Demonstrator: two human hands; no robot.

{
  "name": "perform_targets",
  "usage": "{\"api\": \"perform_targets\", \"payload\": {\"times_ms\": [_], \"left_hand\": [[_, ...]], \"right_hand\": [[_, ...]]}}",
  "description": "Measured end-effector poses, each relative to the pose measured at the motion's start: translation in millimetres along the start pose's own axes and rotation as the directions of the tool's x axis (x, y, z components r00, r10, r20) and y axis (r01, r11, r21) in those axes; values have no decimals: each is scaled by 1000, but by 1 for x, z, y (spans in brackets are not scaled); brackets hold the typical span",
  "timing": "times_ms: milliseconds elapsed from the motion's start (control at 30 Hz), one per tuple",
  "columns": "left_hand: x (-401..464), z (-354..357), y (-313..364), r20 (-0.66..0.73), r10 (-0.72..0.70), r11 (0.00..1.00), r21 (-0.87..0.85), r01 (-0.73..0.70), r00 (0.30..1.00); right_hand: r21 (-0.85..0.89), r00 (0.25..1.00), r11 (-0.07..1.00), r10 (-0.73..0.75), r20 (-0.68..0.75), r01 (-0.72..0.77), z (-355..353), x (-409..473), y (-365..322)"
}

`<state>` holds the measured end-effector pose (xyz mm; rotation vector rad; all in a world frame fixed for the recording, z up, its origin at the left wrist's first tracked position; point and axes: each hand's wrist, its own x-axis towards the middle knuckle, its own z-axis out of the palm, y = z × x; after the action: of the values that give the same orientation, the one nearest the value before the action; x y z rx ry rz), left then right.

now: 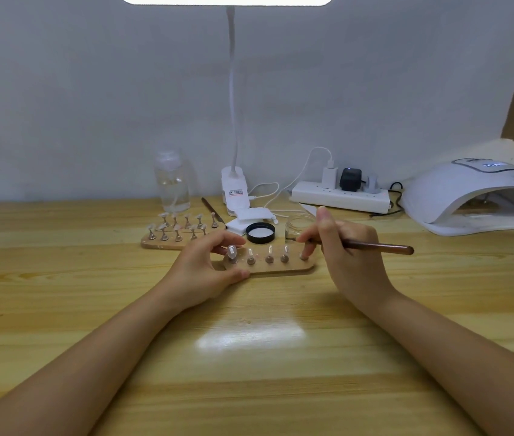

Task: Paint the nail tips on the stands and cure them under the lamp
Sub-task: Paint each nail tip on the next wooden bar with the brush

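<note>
A small wooden board (280, 268) lies in the middle of the table with several metal stands carrying clear nail tips (232, 251). My left hand (208, 272) grips the board's left end, thumb at the front edge and fingers behind. My right hand (343, 256) holds a brown-handled brush (381, 247), its tip down at the rightmost stand (304, 255); the bristles are hidden behind my fingers. A white curing lamp (469, 196) stands at the far right, its opening facing left.
A second board of nail stands (180, 229) sits behind on the left, with another brush (213, 210) beside it. A black jar lid (260, 232) and an open glass jar (299, 226) lie just behind the front board. Clear bottle (172, 182), desk lamp base (234, 190), power strip (340, 196) line the wall.
</note>
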<state>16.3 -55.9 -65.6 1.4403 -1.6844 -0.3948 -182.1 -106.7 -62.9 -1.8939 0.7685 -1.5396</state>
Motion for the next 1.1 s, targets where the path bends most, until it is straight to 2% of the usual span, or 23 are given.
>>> {"api": "perform_targets", "payload": {"times_ms": [100, 267, 400, 600, 700, 800, 967, 1100], "left_hand": [[0, 0, 0, 4, -7, 1000, 3, 7, 1000], [5, -4, 0, 109, -106, 994, 20, 104, 988], [6, -10, 0, 155, -168, 985, 58, 161, 974], [8, -16, 4, 234, -231, 970, 127, 206, 944], [12, -18, 14, 225, -241, 961, 193, 199, 944], [17, -10, 29, 158, -214, 967, 175, 186, 964], [32, 17, 49, 174, -120, 879, 476, 23, 978], [47, 36, 54, 152, -103, 853, 523, 8, 983]], "right_hand": [[2, 999, 999, 34, 39, -34, 0, -1, -3], [99, 997, 993, 67, -45, -62, -6, 4, -5], [65, 993, 997, 57, -99, -50, -16, 8, -1], [-27, 997, 998, 52, -64, -53, -17, 7, 7], [-36, 997, 998, 44, -62, -46, -17, 8, 8], [-35, 998, 999, 22, -58, -25, -15, 7, 9], [-45, 999, 999, 14, -48, -16, -16, 7, 9], [-57, 999, 998, 23, -44, -25, -17, 6, 10]]}}
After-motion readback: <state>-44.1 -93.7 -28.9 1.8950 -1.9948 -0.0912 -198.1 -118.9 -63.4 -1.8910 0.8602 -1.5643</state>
